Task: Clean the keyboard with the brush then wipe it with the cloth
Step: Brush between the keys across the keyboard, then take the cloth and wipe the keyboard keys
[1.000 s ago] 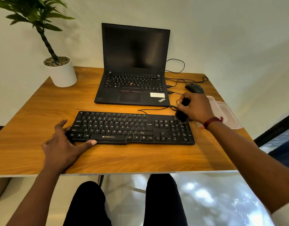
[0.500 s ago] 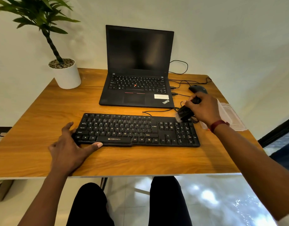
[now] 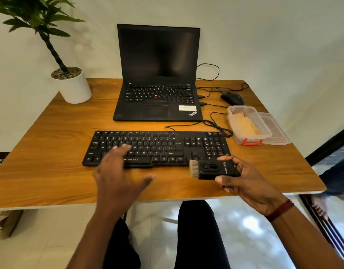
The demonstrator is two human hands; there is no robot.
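A black keyboard (image 3: 167, 146) lies across the middle of the wooden table (image 3: 50, 148). My right hand (image 3: 250, 183) grips a small black brush (image 3: 212, 168) with pale bristles pointing left, held in front of the keyboard's right end, above the table's front edge. My left hand (image 3: 118, 177) hovers with fingers spread over the keyboard's front left part, blurred by motion and touching nothing. A clear plastic box (image 3: 247, 125) with red clips stands right of the keyboard and holds something yellowish, perhaps the cloth.
An open black laptop (image 3: 157, 74) stands behind the keyboard. A potted plant (image 3: 74, 86) is at the back left, a black mouse (image 3: 232, 99) at the back right. Cables (image 3: 215, 123) trail between laptop, mouse and keyboard. The box's lid (image 3: 276, 129) lies beside it.
My right hand has drawn the brush from the keyboard's back right corner toward me. My left hand has lifted off the keyboard's left edge and moved right.
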